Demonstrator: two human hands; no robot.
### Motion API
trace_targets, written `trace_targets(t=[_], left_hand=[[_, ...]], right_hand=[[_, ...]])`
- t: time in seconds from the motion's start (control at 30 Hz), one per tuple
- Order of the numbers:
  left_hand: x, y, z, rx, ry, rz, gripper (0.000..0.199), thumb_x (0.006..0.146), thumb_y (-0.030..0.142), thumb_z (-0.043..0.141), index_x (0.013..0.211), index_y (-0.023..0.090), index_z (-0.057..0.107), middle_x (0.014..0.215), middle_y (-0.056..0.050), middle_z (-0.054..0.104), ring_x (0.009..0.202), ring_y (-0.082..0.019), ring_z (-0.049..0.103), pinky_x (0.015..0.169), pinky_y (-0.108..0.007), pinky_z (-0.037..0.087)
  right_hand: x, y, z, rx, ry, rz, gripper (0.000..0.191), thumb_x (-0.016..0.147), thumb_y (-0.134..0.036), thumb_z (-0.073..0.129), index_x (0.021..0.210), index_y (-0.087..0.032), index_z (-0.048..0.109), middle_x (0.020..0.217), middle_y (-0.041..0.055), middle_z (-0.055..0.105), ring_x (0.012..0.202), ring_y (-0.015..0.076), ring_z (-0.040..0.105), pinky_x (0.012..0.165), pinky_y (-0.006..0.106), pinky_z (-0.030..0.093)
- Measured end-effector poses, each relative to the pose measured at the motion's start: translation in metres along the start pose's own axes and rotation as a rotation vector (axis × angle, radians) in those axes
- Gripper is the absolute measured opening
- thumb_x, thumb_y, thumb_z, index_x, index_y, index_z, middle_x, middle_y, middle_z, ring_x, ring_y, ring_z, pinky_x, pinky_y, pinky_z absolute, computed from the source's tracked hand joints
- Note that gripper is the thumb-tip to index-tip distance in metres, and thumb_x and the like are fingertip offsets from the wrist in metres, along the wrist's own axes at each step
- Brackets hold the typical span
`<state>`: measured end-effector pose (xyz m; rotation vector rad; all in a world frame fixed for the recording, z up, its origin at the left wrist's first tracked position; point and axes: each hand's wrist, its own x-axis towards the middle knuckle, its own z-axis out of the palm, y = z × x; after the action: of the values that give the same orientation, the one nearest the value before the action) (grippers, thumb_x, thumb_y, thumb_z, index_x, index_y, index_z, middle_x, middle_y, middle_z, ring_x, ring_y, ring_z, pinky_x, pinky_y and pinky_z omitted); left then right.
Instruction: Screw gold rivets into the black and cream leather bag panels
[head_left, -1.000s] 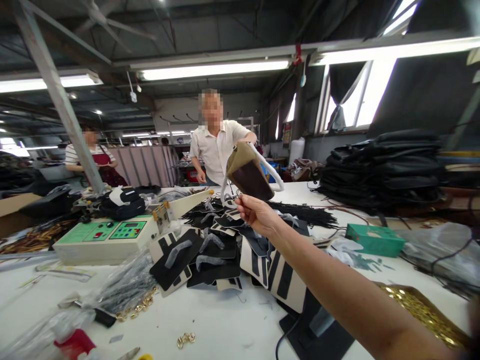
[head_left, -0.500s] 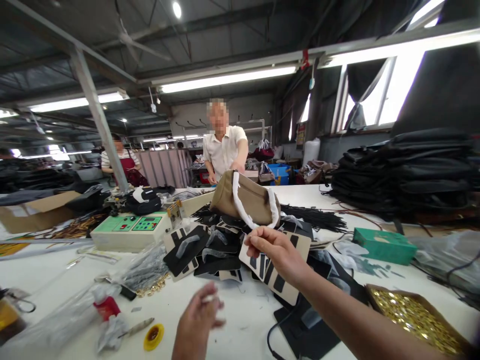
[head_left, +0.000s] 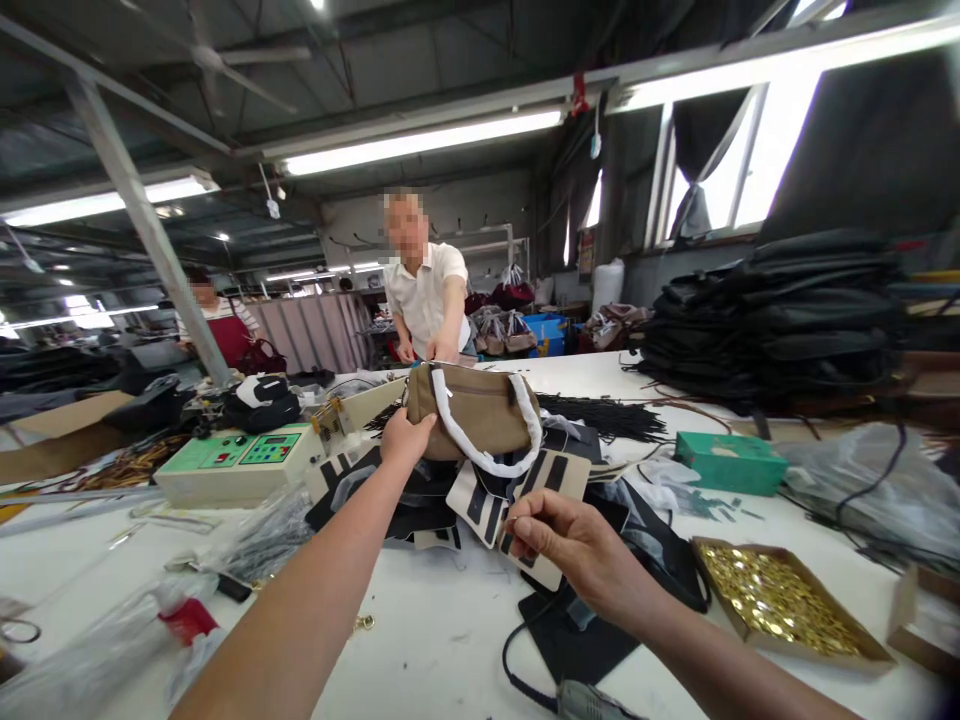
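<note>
1. Hanging or resting, I cannot tell which, a rounded tan fabric handbag with a white-wrapped handle [head_left: 480,412] is over the far part of a heap of flat cream and black striped panels [head_left: 553,480], its handle drooping on the near side.
2. The left hand [head_left: 405,442] grips the handbag's left end, thumb against the near face; its other fingers are mostly hidden.
3. The right hand [head_left: 551,535], nearer and to the right, is in front of the panels, apart from the handbag, thumb and forefinger pinched together; whether something tiny is between them I cannot tell.
4. On the far side, a co-worker in a white shirt [head_left: 426,300] extends an arm to the handbag's upper edge.
5. To the right on the white table [head_left: 427,650] are a green rectangular box [head_left: 731,462] and, nearer, a shallow brown cardboard tray [head_left: 821,655] of shiny gold pieces [head_left: 780,600].
6. To the left is a cream boxy machine with a green control panel [head_left: 232,485].
</note>
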<state>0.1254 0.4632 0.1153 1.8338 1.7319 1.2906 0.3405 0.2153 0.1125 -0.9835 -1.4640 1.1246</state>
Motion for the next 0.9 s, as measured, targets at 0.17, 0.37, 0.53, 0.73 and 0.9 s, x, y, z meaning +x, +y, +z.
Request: trace_targets(t=[0.17,0.37,0.53,0.73,0.9], left_hand=[[-0.02,-0.006,0.006,-0.174,0.198,-0.005,0.019,0.088,0.033,0.061,0.099,0.02,0.07,0.096,-0.009,0.076,0.094,-0.029,0.071,0.088,-0.039,0.053],[-0.082,-0.005,-0.031,-0.392,0.33,0.046,0.026,0.09,0.046,0.063,0.101,0.022,0.067,0.094,-0.004,0.074,0.09,-0.025,0.068,0.083,-0.035,0.053],[-0.135,-0.002,-0.079,-0.54,0.4,0.039,0.032,0.094,0.05,0.063,0.11,0.023,0.064,0.101,-0.004,0.076,0.093,-0.023,0.071,0.082,-0.033,0.055],[-0.205,0.0,-0.131,-0.759,0.424,-0.037,0.036,0.091,0.053,0.069,0.11,0.023,0.064,0.102,-0.005,0.078,0.092,-0.023,0.072,0.082,-0.034,0.057],[-0.256,-0.003,-0.15,-0.708,0.445,0.007,0.036,0.092,0.054,0.068,0.109,0.022,0.066,0.102,-0.005,0.076,0.096,-0.023,0.07,0.087,-0.035,0.055]], right_hand=[[-0.007,0.001,-0.01,-0.01,0.049,0.004,0.041,0.095,-0.06,0.068,0.095,-0.019,0.068,0.086,0.0032,0.068,0.08,0.0179,0.059,0.074,0.031,0.044],[-0.01,-0.008,-0.008,-0.066,0.147,-0.026,0.04,0.095,-0.06,0.067,0.093,-0.02,0.071,0.093,0.0039,0.068,0.088,0.0202,0.058,0.083,0.033,0.043],[-0.027,-0.029,0.02,-0.003,0.179,-0.011,0.041,0.09,-0.063,0.071,0.093,-0.022,0.072,0.109,0.0078,0.073,0.111,0.0287,0.061,0.094,0.037,0.044],[-0.041,-0.025,0.066,0.213,0.238,0.034,0.044,0.079,-0.065,0.081,0.08,-0.022,0.072,0.131,0.011,0.071,0.13,0.0355,0.057,0.106,0.044,0.041],[-0.034,-0.009,0.1,0.436,0.305,0.116,0.048,0.066,-0.062,0.09,0.087,-0.023,0.074,0.136,0.0128,0.07,0.138,0.0383,0.052,0.091,0.042,0.045]])
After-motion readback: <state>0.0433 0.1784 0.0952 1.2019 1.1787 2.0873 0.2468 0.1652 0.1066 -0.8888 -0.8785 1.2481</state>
